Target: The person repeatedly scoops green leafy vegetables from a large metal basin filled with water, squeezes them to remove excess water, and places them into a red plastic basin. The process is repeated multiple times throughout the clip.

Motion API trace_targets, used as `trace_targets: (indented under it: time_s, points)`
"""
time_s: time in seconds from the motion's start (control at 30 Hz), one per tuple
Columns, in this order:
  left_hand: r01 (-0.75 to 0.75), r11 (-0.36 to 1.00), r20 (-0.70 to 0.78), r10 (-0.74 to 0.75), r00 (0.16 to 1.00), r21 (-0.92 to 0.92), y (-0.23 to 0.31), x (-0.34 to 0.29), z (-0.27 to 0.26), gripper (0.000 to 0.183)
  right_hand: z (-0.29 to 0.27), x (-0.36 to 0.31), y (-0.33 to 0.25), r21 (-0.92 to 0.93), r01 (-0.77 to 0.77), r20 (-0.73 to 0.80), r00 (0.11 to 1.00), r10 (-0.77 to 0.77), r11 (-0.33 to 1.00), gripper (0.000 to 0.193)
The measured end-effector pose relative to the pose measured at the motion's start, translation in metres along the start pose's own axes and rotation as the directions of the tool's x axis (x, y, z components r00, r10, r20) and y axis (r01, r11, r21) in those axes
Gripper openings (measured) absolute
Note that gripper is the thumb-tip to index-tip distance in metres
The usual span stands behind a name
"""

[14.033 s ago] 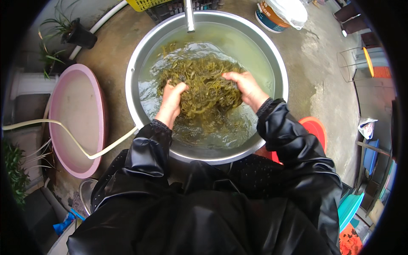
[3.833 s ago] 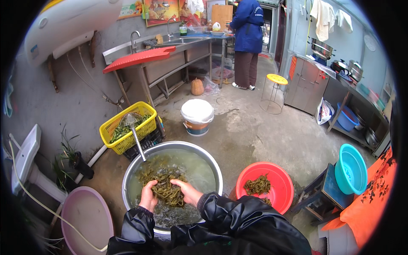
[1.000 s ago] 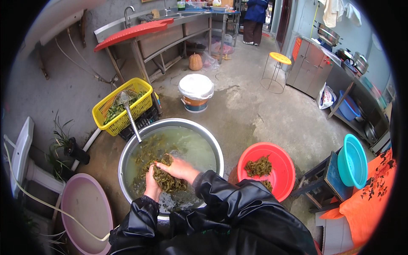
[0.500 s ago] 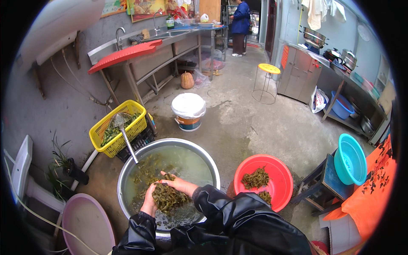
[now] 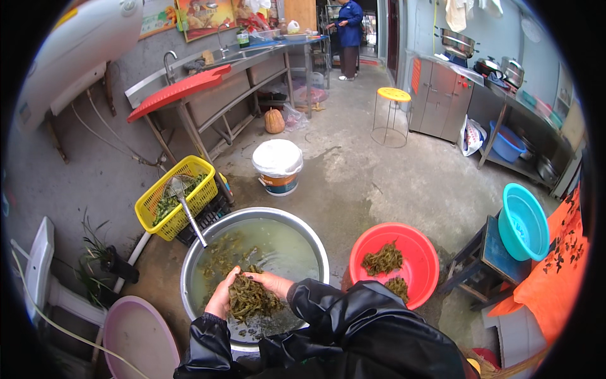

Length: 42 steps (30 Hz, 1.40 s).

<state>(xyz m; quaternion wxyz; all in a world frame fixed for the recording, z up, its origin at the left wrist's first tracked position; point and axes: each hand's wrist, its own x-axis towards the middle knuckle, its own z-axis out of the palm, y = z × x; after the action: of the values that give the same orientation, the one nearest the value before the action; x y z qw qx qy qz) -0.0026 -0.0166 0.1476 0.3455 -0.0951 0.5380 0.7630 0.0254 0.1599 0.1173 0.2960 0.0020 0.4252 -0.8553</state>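
Observation:
Both my hands cup a dripping clump of dark green-brown leafy vegetable over the large metal basin. My left hand is curled round its left side, and my right hand presses from the upper right; the greens hide some of the fingers. Cloudy greenish water fills the basin, with more loose leaves floating at its left. To the right, a red plastic basin holds two squeezed-looking clumps of the same greens, one farther and one nearer.
A yellow basket of greens stands at the basin's far left, a long-handled strainer leaning across it. Beyond sits a covered white bucket. A turquoise basin rests on a blue stool. A person stands far back.
My right fingers have drawn back from the clump's top to its right side, and both hands hold it more tightly. The view has shifted slightly.

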Motion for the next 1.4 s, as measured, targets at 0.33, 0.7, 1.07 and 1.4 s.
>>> trace_targets:
  time_s: [0.33,0.7,1.07,1.4]
  points:
    - [-0.194,0.848,-0.267,0.36,0.894,0.494,-0.009,0.022,-0.011,0.071,-0.008,0.025,0.012,-0.073,0.265,-0.178,0.945,-0.274,0.961,0.052]
    - [-0.332,0.793,0.043,0.362,0.931,0.512,0.001,0.012,-0.006,0.067,0.002,0.011,-0.007,-0.094,0.253,-0.058,0.964,-0.259,0.963,0.085]
    - [-0.084,0.276,-0.056,0.464,0.884,0.957,0.018,-0.011,0.02,0.071,0.006,-0.013,-0.014,-0.002,0.043,0.017,0.999,-0.043,0.999,0.056]
    - [-0.021,0.072,-0.048,0.828,0.558,0.997,0.018,-0.032,0.052,0.042,0.002,0.008,-0.005,0.005,0.261,-0.16,0.953,-0.257,0.965,0.043]
